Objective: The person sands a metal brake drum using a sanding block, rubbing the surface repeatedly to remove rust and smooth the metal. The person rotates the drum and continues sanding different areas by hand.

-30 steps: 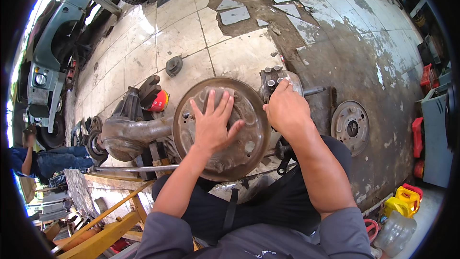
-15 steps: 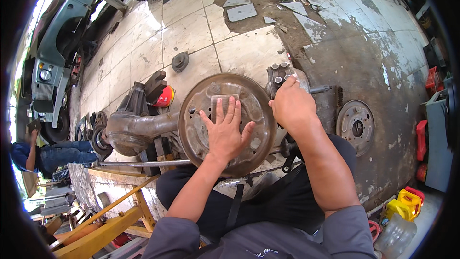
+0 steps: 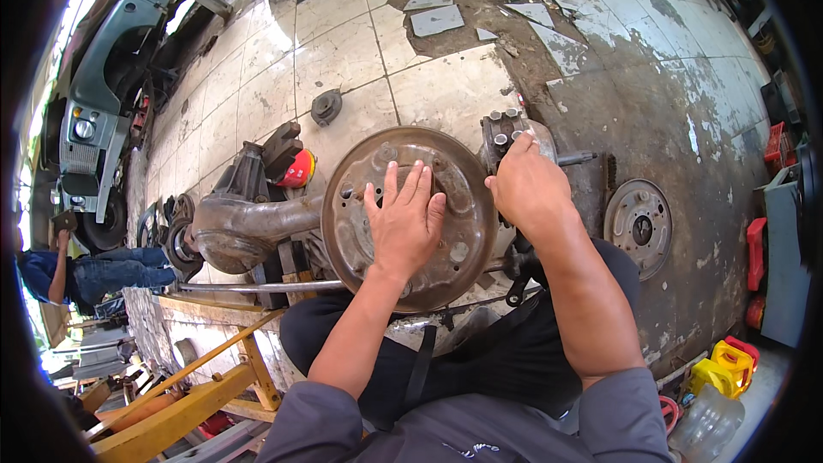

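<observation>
A round, brown, rusty brake backing plate [image 3: 467,206] stands in front of me at the end of a thick axle housing [image 3: 283,219]. My left hand [image 3: 403,227] lies flat on its face, fingers stretched and slightly apart; whatever is under the palm is hidden. To the right of the plate is a dark hub with several shiny studs [image 3: 501,141]. My right hand [image 3: 533,184] is closed over it, the index finger reaching along the studs and the thumb near the plate's rim. The right hand's other fingers are hidden from view.
A second round backing plate [image 3: 639,228] lies on the floor at right. A red tin [image 3: 299,169] stands behind the axle housing, and a small metal flange [image 3: 326,108] lies beyond. A yellow frame [image 3: 184,416] fills the lower left. Another person [image 3: 94,279] stands far left by a vehicle [image 3: 90,120].
My left hand has slid a little up the plate. A greyish rectangular piece that showed under its fingertips is now out of sight. My right hand has stayed at the hub.
</observation>
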### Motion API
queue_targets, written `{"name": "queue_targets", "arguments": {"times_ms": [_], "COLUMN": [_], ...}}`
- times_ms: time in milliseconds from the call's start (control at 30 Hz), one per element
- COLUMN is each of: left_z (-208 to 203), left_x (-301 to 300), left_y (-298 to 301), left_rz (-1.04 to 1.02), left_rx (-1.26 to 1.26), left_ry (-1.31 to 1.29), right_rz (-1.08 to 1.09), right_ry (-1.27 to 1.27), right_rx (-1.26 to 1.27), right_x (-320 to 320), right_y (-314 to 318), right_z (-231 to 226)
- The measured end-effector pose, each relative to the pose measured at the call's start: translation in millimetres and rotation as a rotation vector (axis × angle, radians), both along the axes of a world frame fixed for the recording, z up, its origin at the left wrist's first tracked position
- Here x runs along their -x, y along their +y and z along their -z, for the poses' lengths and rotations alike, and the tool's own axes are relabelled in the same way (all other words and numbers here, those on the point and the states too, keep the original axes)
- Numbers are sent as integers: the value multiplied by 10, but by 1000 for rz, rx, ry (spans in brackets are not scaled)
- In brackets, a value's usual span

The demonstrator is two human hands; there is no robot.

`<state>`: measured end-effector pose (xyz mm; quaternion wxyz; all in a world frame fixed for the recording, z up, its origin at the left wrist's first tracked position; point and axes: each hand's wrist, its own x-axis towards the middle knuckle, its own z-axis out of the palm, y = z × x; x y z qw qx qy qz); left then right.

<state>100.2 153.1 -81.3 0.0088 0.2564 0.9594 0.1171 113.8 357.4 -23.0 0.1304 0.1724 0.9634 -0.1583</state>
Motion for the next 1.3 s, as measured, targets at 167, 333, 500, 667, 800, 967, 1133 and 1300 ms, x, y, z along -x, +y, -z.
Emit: {"name": "queue_targets", "arguments": {"times_ms": [167, 333, 500, 667, 800, 967, 1133, 1300], "left_z": [188, 102, 142, 198, 179, 181, 148, 144], "left_x": [24, 92, 45, 163, 29, 124, -44, 45], "left_y": [-95, -37, -5, 123, 141, 212, 305, 325], "left_rz": [102, 71, 67, -11, 1, -89, -106, -149], "left_rx": [19, 100, 143, 156, 180, 191, 206, 200], "left_ry": [117, 112, 158, 208, 166, 108, 50, 21], "right_rz": [-5, 12, 18, 17, 15, -9, 18, -40], "right_ry": [17, -42, -27, 10, -15, 22, -57, 17], "right_rx": [-7, 12, 6, 9, 5, -9, 4, -11], "right_x": [-13, 14, 8, 0, 19, -13, 24, -41], "right_y": [0, 1, -11, -11, 1, -5, -11, -10], "right_z": [14, -43, -32, -10, -18, 17, -21, 22]}}
